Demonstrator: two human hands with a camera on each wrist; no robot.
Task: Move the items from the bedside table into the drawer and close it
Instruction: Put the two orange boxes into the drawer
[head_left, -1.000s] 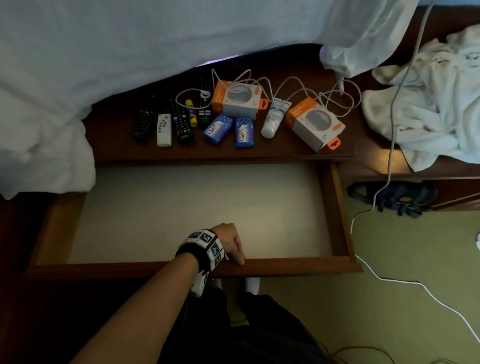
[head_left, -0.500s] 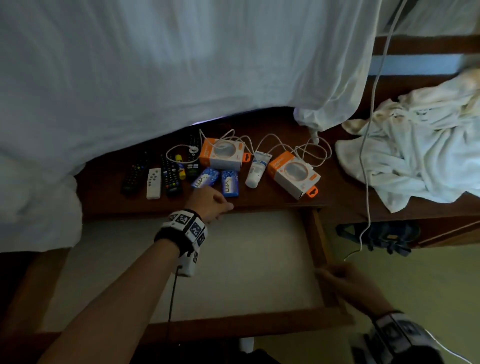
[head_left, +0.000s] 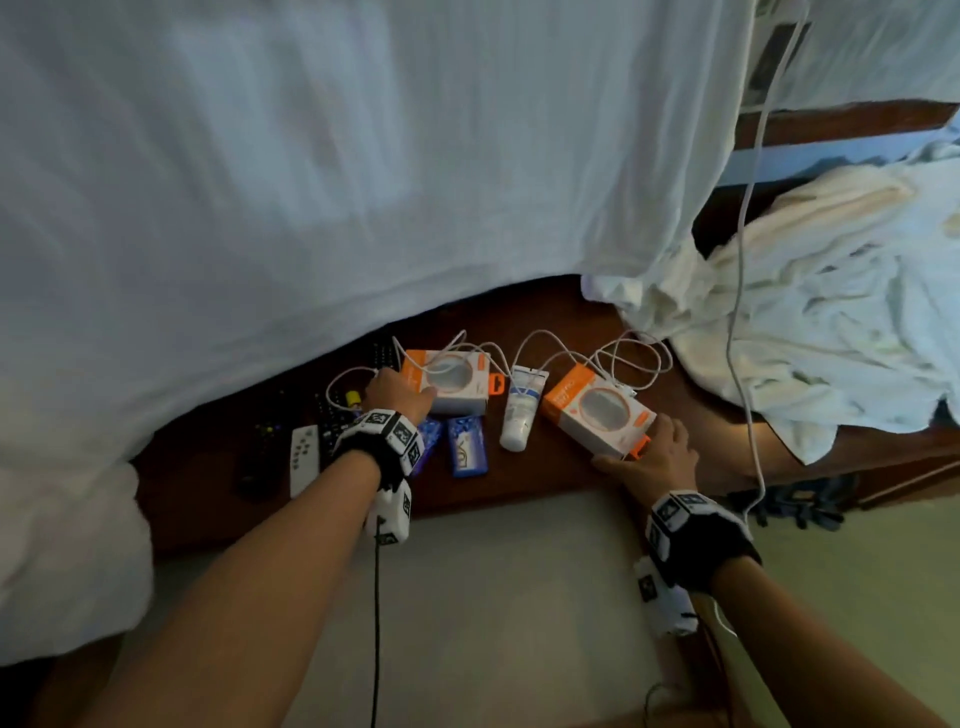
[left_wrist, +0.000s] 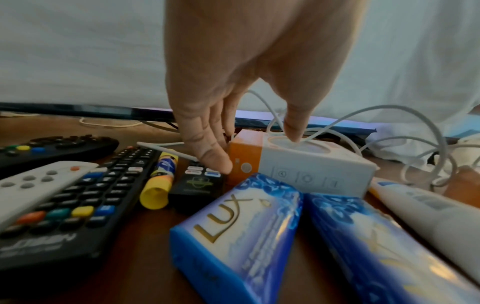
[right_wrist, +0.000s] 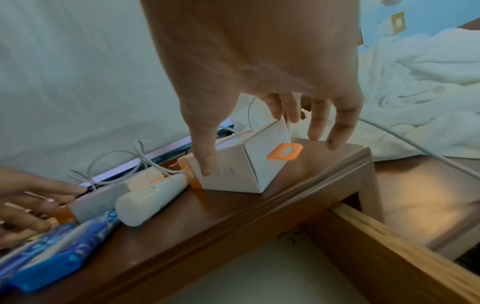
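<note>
Two orange-and-white boxes lie on the bedside table (head_left: 545, 478). My left hand (head_left: 415, 395) (left_wrist: 255, 148) spans the left box (head_left: 452, 382) (left_wrist: 306, 164), thumb on its clear top window and fingers against its orange end. My right hand (head_left: 644, 447) (right_wrist: 244, 142) holds the right box (head_left: 597, 410) (right_wrist: 233, 170), thumb on its near side and index finger at the far corner. Two blue soap bars (head_left: 467, 447) (left_wrist: 233, 226), a white tube (head_left: 522, 410) (right_wrist: 150, 199), remotes (head_left: 304, 457) (left_wrist: 78, 205), a yellow stick (left_wrist: 158, 185) and a looped white cable (head_left: 623, 358) lie around them. The drawer (head_left: 519, 597) below stands open and bare.
A white sheet (head_left: 311, 208) hangs over the table's back edge. Crumpled white towels (head_left: 831, 338) are piled on the surface to the right, crossed by a hanging white cord (head_left: 737, 260). A dark object (head_left: 795, 504) lies on the floor beside the drawer's right wall (right_wrist: 389, 246).
My left hand left the drawer's front edge and rose to the left box. My right hand came into view by the drawer's right corner, then reached the right box.
</note>
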